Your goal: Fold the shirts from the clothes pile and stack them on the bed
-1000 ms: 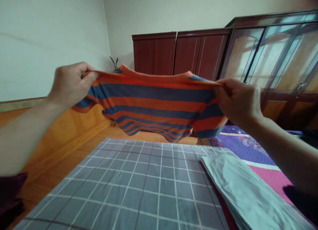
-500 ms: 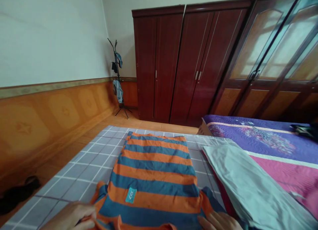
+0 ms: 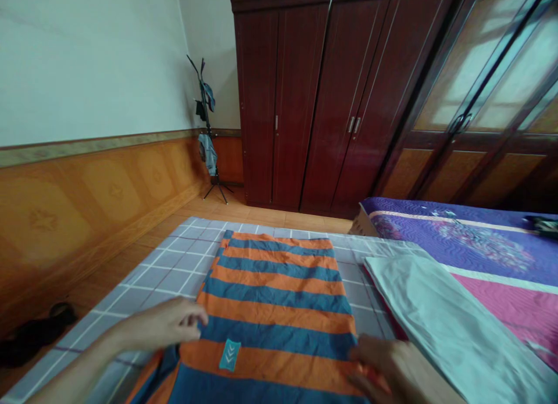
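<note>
An orange and blue striped shirt lies spread on a grey checked bedsheet, with a small teal tag on its left side. My left hand is at the shirt's left edge, its fingers loosely bent and apart, with no cloth seen between them. Below it, the left sleeve lies outward. Over on the right edge, my right hand is blurred, with its fingers bent around a bit of orange cloth. The shirt's near end runs out of view.
Folded pale green cloth lies right of the shirt. Beyond it is a bed with a purple and pink cover. Dark red wardrobes and a coat stand stand at the back. A dark object lies on the floor at left.
Both hands have moved up along the shirt's sides, away from the sleeves near the collar. My left hand has let go of the cloth. The view has shifted slightly.
</note>
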### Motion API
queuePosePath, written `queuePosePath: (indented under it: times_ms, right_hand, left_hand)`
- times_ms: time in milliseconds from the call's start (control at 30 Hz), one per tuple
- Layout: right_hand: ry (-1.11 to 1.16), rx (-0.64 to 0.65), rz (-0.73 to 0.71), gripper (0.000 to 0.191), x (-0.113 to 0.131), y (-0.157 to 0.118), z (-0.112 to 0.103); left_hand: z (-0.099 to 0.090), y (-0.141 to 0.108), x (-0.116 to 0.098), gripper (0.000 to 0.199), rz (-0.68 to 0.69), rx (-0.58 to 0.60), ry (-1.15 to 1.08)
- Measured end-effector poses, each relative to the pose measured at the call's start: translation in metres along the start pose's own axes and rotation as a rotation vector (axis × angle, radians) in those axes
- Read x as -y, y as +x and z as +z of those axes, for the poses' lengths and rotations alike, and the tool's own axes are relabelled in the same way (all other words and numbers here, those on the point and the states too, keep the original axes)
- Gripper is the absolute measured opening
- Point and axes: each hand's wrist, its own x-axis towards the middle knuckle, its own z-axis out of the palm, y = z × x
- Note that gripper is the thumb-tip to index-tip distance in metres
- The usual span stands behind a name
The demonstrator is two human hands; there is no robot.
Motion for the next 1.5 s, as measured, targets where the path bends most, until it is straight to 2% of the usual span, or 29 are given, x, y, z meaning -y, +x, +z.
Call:
queuePosePath:
  times_ms: [67,100,167,267,367,500,633,767,900,1033,1267,1400,1500]
  right_hand:
    - [-0.044,-0.123,0.138,0.030,-0.003,0.044,-0.019]
    - [-0.043,-0.172,0.192,0.029,-0.009,0.068,-0.025]
    - [-0.006,-0.279,0.401,0.027,-0.031,0.113,-0.026]
    - [0.021,-0.352,0.590,0.027,-0.078,0.159,-0.010]
    - [0.068,-0.370,0.738,0.023,-0.123,0.177,0.010]
    - [0.176,-0.352,0.852,0.024,-0.163,0.185,0.023]
    - [0.293,-0.294,0.866,0.025,-0.181,0.199,0.025]
    - [0.371,-0.266,0.779,0.025,-0.181,0.213,0.026]
    - [0.345,-0.324,0.705,0.029,-0.181,0.215,0.024]
    - [0.199,-0.417,0.752,0.025,-0.187,0.211,0.018]
    - [0.069,-0.388,0.793,0.025,-0.176,0.210,0.016]
    - [0.043,-0.381,0.785,0.025,-0.169,0.212,0.019]
    - [0.036,-0.394,0.785,0.018,-0.166,0.215,0.022]
  left_hand:
    - [-0.023,0.053,0.005,0.024,0.012,-0.184,0.007]
    - [-0.031,0.080,0.009,0.020,-0.072,-0.342,0.028]
    - [-0.038,0.128,0.019,0.021,-0.186,-0.498,0.051]
    - [-0.032,0.178,0.038,0.026,-0.378,-0.666,0.082]
    - [-0.018,0.201,0.055,0.035,-0.523,-0.781,0.107]
    - [-0.009,0.213,0.076,0.028,-0.561,-0.826,0.119]
    - [-0.010,0.222,0.094,0.024,-0.563,-0.826,0.097]
    - [-0.013,0.227,0.107,0.025,-0.598,-0.889,0.066]
    - [-0.018,0.228,0.118,0.025,-0.661,-0.983,0.044]
    - [-0.021,0.225,0.125,0.021,-0.668,-1.024,0.025]
    - [-0.019,0.220,0.126,0.023,-0.677,-1.061,-0.004]
    - [-0.019,0.221,0.126,0.026,-0.674,-1.038,-0.007]
    - [-0.019,0.224,0.127,0.031,-0.641,-0.949,0.000]
